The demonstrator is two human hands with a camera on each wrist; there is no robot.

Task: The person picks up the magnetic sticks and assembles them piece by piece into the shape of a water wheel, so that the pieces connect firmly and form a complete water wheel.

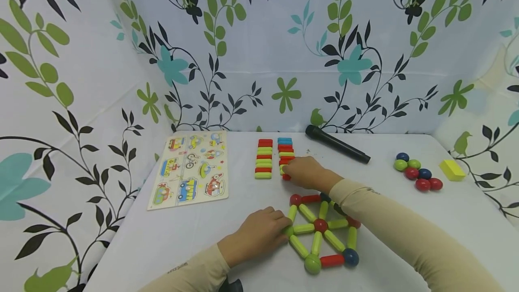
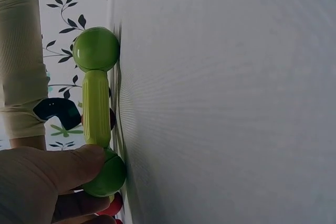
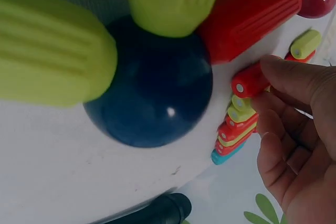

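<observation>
A flat structure of green and red magnetic rods joined by balls [image 1: 320, 226] lies on the white table [image 1: 194, 238]. My left hand [image 1: 284, 228] grips the green ball [image 2: 107, 174] at the structure's left corner, thumb on top; a green rod [image 2: 96, 108] runs from it to another green ball [image 2: 96, 49]. My right hand [image 1: 289, 173] reaches over the structure to the near end of a column of stacked rods [image 1: 285, 148] and pinches a red rod [image 3: 249, 80] there. The structure's dark blue ball [image 3: 152, 87] fills the right wrist view.
A second column of red and green rods [image 1: 263, 159] lies left of the first. A vehicle puzzle board [image 1: 190, 170] is at the left, a black cylinder [image 1: 336, 144] at the back. Several loose balls [image 1: 417, 172] and a yellow block [image 1: 452, 170] sit at the right.
</observation>
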